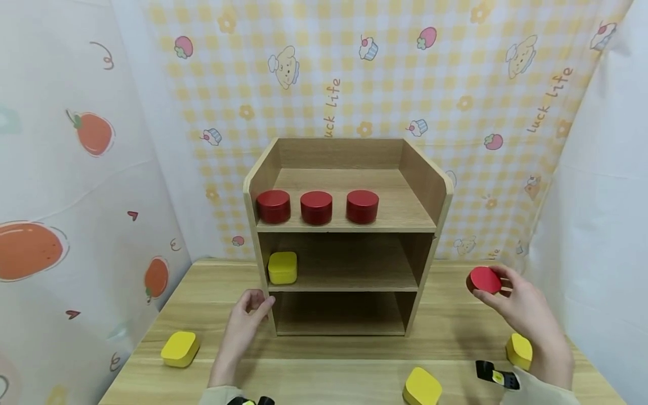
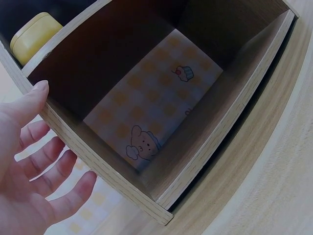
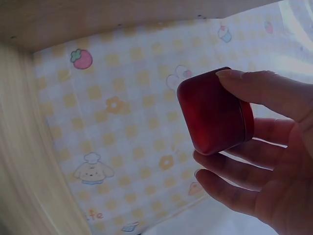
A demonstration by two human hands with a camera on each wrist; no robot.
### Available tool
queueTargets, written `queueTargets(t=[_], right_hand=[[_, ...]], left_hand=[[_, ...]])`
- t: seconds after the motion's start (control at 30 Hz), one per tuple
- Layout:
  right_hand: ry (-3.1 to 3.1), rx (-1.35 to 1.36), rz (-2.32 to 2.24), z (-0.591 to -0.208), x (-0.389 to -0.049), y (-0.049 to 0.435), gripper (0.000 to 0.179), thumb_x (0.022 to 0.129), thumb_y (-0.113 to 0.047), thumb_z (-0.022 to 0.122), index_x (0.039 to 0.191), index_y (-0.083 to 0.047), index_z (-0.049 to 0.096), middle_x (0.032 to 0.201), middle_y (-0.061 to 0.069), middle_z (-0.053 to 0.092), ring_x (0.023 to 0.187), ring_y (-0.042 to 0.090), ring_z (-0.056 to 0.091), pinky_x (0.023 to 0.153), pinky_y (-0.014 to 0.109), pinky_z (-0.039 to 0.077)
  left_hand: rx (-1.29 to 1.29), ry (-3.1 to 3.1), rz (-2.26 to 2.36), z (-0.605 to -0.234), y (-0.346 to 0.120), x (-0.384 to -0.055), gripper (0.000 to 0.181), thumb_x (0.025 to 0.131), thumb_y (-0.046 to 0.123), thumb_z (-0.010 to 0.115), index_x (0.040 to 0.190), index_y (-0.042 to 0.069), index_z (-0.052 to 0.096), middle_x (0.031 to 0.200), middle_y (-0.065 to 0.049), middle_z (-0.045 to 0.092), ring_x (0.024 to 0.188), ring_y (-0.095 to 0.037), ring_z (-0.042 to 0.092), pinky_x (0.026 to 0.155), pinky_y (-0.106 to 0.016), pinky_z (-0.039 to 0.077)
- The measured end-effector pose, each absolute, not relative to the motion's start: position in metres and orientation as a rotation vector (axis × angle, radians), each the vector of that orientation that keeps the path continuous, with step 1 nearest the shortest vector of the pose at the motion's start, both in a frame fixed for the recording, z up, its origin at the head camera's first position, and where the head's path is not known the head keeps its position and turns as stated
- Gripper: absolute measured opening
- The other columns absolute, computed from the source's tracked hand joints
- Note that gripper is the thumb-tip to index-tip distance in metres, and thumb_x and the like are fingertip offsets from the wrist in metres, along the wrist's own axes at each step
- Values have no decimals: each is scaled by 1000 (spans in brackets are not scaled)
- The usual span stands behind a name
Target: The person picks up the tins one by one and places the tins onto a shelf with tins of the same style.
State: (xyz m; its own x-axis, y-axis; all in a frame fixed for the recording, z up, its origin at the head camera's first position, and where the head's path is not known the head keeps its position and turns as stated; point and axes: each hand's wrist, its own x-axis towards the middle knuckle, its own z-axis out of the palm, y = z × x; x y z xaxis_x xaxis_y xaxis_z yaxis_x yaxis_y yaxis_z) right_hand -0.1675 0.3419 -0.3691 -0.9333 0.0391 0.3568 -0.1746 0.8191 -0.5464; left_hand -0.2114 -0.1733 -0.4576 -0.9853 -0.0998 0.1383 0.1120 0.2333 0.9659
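Observation:
My right hand (image 1: 526,306) holds a small red tin (image 1: 484,280) in the air to the right of the wooden shelf (image 1: 349,229). In the right wrist view, the thumb lies on one side of the red tin (image 3: 212,112) and the fingertips on the other. My left hand (image 1: 245,323) is at the shelf's left side panel, low down. The left wrist view has its thumb on the panel's front edge and its curled fingers along the outer face. Three red round tins (image 1: 316,208) stand in a row on the top shelf. One yellow tin (image 1: 283,268) sits at the left of the middle shelf.
On the table (image 1: 324,374) lie a yellow tin (image 1: 180,349) at left, another yellow tin (image 1: 422,386) at front right, and a third yellow tin (image 1: 518,350) partly behind my right wrist. Patterned cloth (image 1: 349,62) hangs behind the shelf, with white cloth (image 1: 597,225) along the right side.

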Motion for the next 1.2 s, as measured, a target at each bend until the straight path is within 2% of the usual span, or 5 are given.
queueTargets(t=[0.23, 0.47, 0.87, 1.1, 1.2], right_hand=[[-2583, 144, 815, -359, -164, 333, 65, 83, -23, 80, 132, 6, 48, 120, 31, 55, 99, 51, 60, 73, 49, 56], [-2487, 215, 792, -351, -158, 323, 65, 79, -16, 84, 130, 5, 51, 118, 28, 58, 96, 48, 62, 69, 3, 40], [-2380, 278, 784, -341, -152, 306, 64, 75, -12, 86, 129, 2, 54, 115, 18, 59, 94, 43, 63, 70, 0, 40], [-2292, 300, 797, -338, -148, 297, 62, 74, -10, 86, 128, -1, 57, 115, 11, 61, 100, -5, 50, 78, 0, 40], [-2260, 323, 810, -336, -147, 293, 62, 74, -9, 86, 128, 1, 57, 115, 13, 61, 100, -11, 45, 80, 0, 39]], left_hand=[[-21, -2294, -1866, -458, -173, -213, 30, 93, 25, 70, 108, 4, 55, 100, -10, 55, 88, -17, 55, 74, -32, 55], [-46, -2278, -1879, -455, -171, -211, 34, 92, 29, 71, 108, 3, 55, 99, -11, 55, 89, -17, 55, 75, -35, 56], [-29, -2273, -1895, -456, -171, -210, 34, 91, 28, 72, 107, 2, 56, 99, -12, 56, 90, -19, 55, 77, -37, 56], [-41, -2265, -1899, -455, -170, -211, 34, 91, 27, 71, 108, 2, 55, 99, -12, 56, 89, -18, 55, 76, -36, 56], [-39, -2268, -1895, -456, -171, -211, 33, 92, 26, 71, 107, 2, 55, 98, -11, 56, 87, -18, 55, 74, -34, 56]])
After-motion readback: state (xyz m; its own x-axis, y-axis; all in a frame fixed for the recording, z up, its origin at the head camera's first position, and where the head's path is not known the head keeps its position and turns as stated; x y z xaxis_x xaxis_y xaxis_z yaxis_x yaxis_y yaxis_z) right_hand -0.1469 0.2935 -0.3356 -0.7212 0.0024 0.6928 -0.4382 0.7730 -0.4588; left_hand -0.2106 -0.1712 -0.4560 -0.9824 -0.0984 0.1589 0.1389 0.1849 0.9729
